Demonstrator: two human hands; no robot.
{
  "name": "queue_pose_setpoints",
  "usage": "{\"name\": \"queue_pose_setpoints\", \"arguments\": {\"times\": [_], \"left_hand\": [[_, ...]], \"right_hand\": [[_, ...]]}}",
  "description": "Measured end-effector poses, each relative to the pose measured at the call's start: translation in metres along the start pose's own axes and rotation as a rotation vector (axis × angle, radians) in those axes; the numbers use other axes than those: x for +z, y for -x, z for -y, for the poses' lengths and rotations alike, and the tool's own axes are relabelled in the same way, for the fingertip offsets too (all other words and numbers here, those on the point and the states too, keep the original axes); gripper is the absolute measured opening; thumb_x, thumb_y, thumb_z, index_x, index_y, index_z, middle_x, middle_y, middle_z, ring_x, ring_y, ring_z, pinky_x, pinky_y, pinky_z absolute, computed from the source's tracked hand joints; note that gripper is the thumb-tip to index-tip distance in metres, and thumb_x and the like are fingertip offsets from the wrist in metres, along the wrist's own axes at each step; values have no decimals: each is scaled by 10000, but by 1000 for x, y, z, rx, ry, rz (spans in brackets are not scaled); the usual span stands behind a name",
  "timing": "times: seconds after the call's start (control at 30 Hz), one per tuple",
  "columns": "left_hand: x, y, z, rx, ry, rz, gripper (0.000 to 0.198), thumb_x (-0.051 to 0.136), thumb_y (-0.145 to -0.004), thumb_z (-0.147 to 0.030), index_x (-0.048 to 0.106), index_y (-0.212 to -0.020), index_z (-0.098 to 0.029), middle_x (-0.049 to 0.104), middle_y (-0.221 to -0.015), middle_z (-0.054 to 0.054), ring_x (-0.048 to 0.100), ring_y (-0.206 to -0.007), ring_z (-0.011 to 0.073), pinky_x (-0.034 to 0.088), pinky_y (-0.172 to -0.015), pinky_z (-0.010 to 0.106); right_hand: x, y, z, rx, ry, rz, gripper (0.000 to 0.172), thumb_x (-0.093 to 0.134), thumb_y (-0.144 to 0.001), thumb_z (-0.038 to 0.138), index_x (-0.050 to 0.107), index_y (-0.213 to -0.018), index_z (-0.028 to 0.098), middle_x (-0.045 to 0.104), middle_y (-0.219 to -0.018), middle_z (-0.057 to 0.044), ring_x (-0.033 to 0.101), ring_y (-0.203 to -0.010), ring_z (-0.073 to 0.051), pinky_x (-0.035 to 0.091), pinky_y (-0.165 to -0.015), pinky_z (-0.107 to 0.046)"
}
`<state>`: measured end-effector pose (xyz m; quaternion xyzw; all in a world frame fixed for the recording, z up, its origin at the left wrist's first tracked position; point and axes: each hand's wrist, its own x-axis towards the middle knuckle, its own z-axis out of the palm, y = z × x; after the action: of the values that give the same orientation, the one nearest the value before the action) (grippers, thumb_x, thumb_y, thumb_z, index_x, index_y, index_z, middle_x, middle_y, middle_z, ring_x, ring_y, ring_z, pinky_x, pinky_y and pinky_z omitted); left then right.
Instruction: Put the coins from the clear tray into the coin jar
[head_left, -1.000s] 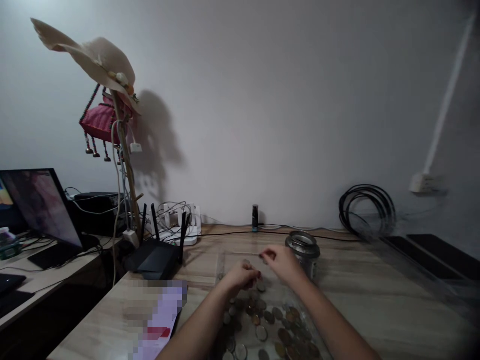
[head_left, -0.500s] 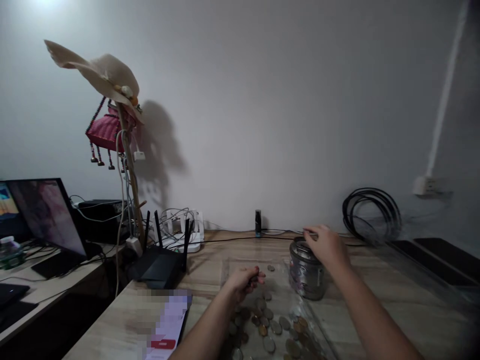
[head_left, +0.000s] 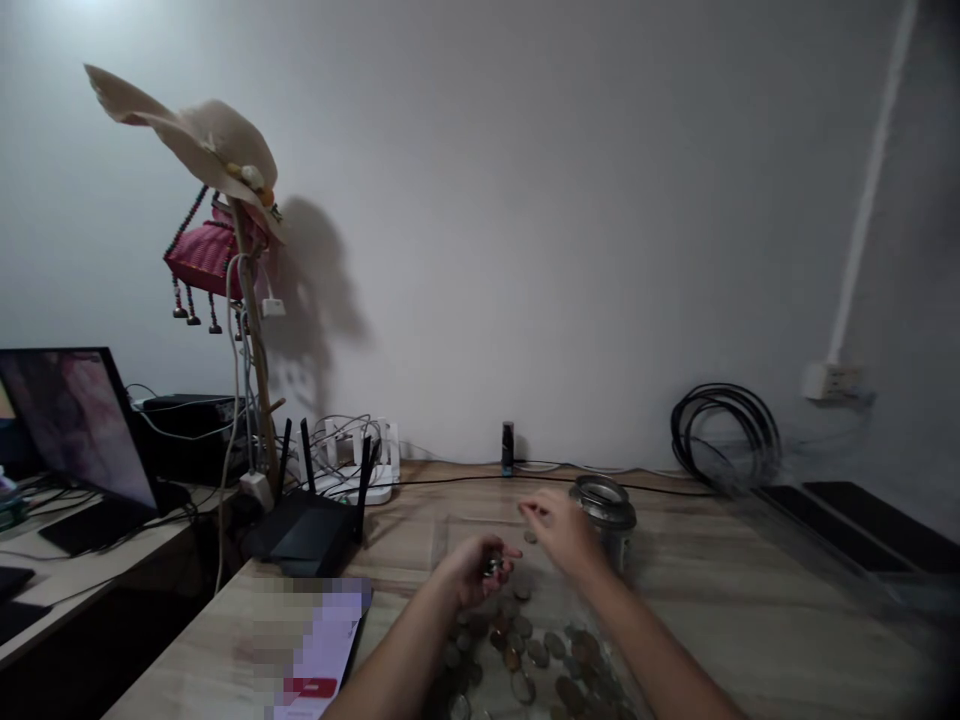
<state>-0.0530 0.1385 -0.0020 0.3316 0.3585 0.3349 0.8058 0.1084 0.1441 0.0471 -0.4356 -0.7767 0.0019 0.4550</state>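
My left hand [head_left: 480, 570] is cupped palm up around several coins [head_left: 493, 566], its fingers curled over them. Just to its right and slightly higher, my right hand [head_left: 566, 530] hovers with thumb and fingers a little apart, and I see nothing between them. Behind my right hand stands a metal tin [head_left: 604, 500] with an open round mouth; the hand and forearm hide part of its body. Silver and copper-coloured coins [head_left: 555, 645] lie scattered on a clear plastic sheet or bag below my hands. A single coin [head_left: 530, 537] lies farther back, near my right fingertips.
At the left are a phone [head_left: 322, 640], a black router [head_left: 311, 535] and a white router [head_left: 367, 480]. A small dark bottle [head_left: 508, 448] stands by the wall. A coil of black cable [head_left: 724, 435] and dark flat panels [head_left: 840, 525] are at the right.
My right hand has moved left and down from the tin's mouth to beside my left hand. My left hand has turned so the coins in its palm show. The view has shifted slightly right.
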Motion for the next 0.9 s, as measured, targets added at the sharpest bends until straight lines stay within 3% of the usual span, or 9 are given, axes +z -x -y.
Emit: {"name": "queue_pose_setpoints", "arguments": {"times": [0.07, 0.13, 0.27, 0.37, 0.63, 0.73, 0.9], "left_hand": [[-3, 1, -2, -44, 61, 42, 183, 474, -662, -169, 547, -797, -68, 509, -521, 14, 417, -400, 40, 206, -352, 121], [-4, 2, -2, -39, 57, 83, 208, 468, -617, -112, 550, -801, -58, 541, -557, 39, 458, -436, 58, 264, -379, 128], [-1, 5, 0, -49, -74, 126, 247, 487, -587, -59, 556, -825, -62, 582, -621, 51, 477, -458, 60, 291, -417, 146], [1, 5, 3, -15, -171, 112, 226, 528, -604, -69, 558, -828, -79, 599, -654, 46, 480, -477, 51, 292, -445, 152], [5, 2, 5, 179, -257, -68, 156, 560, -618, -166, 503, -761, -135, 538, -525, -24, 382, -388, 31, 152, -401, 161], [6, 3, 5, 199, -280, -60, 175, 570, -607, -201, 489, -748, -137, 530, -516, -23, 367, -380, 33, 127, -399, 171], [6, 3, 5, 250, -262, -72, 219, 555, -598, -221, 472, -779, -130, 540, -545, -19, 325, -362, 20, 110, -397, 177]], "right_hand": [[-29, -10, -15, 0, 148, -173, 231, 461, -737, 328, 655, -744, 202, 636, -795, -58, 538, -809, -186, 395, -744, -310], [-52, -18, -42, 98, 244, -254, 241, 481, -709, 361, 666, -710, 207, 640, -798, -56, 543, -791, -194, 395, -745, -320], [-65, -22, -102, 192, 231, -124, 242, 498, -661, 383, 672, -617, 221, 651, -739, -41, 569, -737, -186, 417, -686, -290], [-60, -21, -119, 198, 271, -93, 252, 498, -653, 406, 682, -631, 235, 656, -755, -37, 573, -749, -188, 417, -677, -286], [-54, -20, -112, 203, 382, -129, 213, 518, -642, 385, 685, -636, 253, 649, -788, -44, 563, -767, -189, 408, -691, -294], [-61, -20, -107, 232, 350, -101, 195, 530, -633, 361, 669, -582, 235, 641, -723, -41, 560, -720, -182, 410, -672, -286], [-60, -15, -61, 158, 294, -454, 276, 460, -722, 358, 663, -773, 178, 616, -871, -100, 540, -809, -207, 396, -734, -326]]}}
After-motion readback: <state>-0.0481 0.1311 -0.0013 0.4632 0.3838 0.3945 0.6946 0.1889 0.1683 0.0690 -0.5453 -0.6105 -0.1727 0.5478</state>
